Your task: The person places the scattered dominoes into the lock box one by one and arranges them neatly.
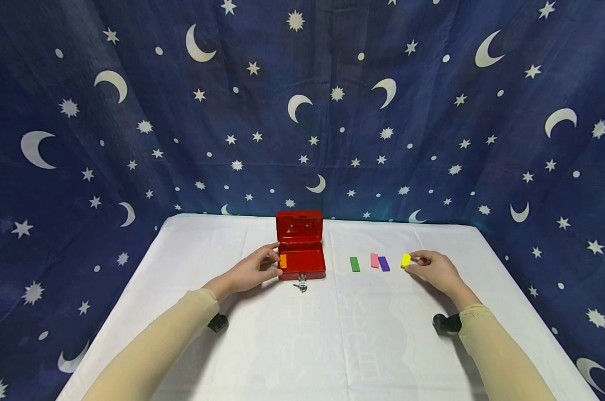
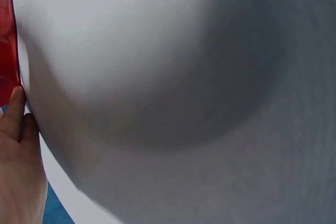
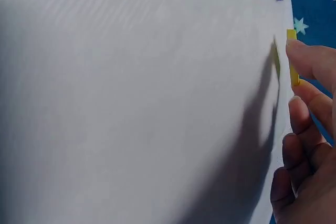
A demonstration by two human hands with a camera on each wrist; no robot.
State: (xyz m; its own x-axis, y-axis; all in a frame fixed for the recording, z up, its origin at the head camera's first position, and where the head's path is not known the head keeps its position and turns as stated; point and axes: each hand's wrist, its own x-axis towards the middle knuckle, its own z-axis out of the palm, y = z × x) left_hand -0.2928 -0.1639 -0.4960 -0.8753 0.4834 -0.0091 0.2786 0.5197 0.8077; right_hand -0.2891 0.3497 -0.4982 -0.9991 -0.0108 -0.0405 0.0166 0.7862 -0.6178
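My left hand (image 1: pixel 254 270) rests against the left side of an open red cash box (image 1: pixel 299 274), its thumb near the front corner and its index finger towards the back. In the left wrist view, straight fingers (image 2: pixel 16 116) touch the box's red wall (image 2: pixel 8 51). An orange block (image 1: pixel 283 261) is inside the box at its left end. On the right, my right hand (image 1: pixel 439 272) pinches a yellow block (image 1: pixel 405 260) between thumb and fingers. The right wrist view shows this yellow block (image 3: pixel 294 74) raised off the cloth, apart from its shadow.
Green (image 1: pixel 355 264), pink (image 1: pixel 374 260) and purple blocks (image 1: pixel 384 263) lie between box and right hand; pink and purple are close together. A lock with keys (image 1: pixel 302 284) hangs at the box front. White cloth (image 1: pixel 302 345) covers the table; a star-patterned curtain (image 1: pixel 262 111) surrounds it.
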